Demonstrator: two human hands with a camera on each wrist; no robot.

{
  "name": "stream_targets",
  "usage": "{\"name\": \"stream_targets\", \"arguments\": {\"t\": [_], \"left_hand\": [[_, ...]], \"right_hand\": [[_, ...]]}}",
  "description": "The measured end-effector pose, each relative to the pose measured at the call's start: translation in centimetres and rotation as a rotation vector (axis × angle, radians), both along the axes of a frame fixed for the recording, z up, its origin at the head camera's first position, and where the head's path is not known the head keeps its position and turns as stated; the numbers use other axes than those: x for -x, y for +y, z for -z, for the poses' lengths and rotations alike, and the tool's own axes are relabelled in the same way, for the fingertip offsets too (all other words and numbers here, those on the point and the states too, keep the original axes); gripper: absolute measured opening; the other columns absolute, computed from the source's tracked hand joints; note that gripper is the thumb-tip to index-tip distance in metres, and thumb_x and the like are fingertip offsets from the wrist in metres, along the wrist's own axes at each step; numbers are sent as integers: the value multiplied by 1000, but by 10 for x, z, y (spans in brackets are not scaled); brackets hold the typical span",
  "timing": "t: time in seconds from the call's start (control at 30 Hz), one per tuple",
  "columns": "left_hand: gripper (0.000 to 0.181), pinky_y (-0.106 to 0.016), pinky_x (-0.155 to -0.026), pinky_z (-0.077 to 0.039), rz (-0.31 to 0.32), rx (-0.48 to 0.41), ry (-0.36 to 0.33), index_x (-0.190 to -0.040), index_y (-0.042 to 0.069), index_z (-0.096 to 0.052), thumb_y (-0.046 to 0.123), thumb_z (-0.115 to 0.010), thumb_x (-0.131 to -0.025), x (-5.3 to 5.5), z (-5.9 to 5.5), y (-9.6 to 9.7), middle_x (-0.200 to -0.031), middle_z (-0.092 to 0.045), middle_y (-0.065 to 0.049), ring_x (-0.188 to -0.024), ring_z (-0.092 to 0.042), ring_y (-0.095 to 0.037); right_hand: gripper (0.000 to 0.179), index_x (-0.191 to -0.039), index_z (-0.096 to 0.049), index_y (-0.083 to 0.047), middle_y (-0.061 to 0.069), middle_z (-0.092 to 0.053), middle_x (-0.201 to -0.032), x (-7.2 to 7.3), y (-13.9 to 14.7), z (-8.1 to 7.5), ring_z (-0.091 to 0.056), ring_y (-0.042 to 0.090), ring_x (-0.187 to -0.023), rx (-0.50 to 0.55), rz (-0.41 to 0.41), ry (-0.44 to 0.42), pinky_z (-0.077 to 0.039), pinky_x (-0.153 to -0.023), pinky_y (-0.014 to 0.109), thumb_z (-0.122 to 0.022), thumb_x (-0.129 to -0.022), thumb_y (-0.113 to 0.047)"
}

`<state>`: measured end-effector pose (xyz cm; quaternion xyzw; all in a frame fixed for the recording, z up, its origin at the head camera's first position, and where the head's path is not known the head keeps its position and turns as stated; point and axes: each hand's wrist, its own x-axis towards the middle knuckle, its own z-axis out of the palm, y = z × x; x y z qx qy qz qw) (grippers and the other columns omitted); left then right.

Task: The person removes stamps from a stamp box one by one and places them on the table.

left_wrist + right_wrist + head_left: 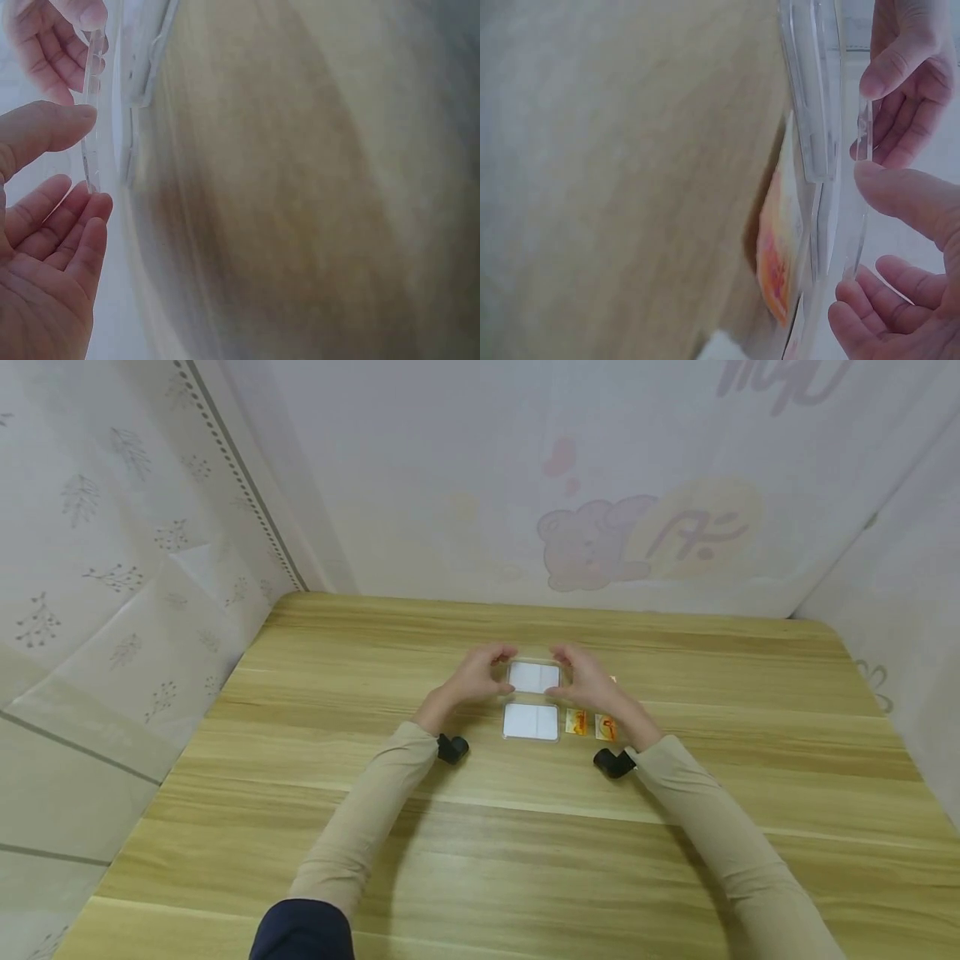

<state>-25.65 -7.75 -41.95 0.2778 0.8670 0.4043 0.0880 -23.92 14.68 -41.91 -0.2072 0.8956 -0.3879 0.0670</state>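
Note:
In the head view my left hand (pixel 472 677) and right hand (pixel 588 683) are at opposite sides of the far clear case (pixel 534 677), which shows white through it. Between them, both wrist views show a thin transparent plastic cover (pixel 91 139), held level above the table. Thumb and fingertips of each hand pinch its edges at either end. Closer to the body lies a second clear case (pixel 531 722) with white content. Just right of that case are two small orange-and-yellow packets (pixel 576 722). Whether the cover touches anything beneath is unclear.
A little orange shows beside the right hand, mostly hidden by it. Black wrist cameras (pixel 452 749) jut inward from both sleeves. The wood-grain table (pixel 480 860) meets a patterned curtain (pixel 420 485) at its back edge.

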Motion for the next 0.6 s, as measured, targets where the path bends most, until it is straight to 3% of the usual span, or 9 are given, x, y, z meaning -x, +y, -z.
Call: {"name": "stream_targets", "arguments": {"t": [0.37,0.6], "left_hand": [[57,-33,-105,-35,-12,18,-58,-128,-9,-46,-2,-72,-78,-1,3,1,-130,-50,-21,-121,-46,-30],[57,-33,-104,-35,-25,42,-55,-127,-10,-47,-3,-72,-76,-1,3,3,-127,-52,-20,-119,-47,-30]], "right_hand": [[72,-134,-39,9,26,-48,-129,1,-2,1,-45,38,-118,-23,-7,-31,-38,-101,46,-77,-75,-7],[68,-132,-40,11,27,-48,-129,1,-3,0,-46,39,-119,-35,-25,-21,-39,-100,47,-75,-76,-6]]}}
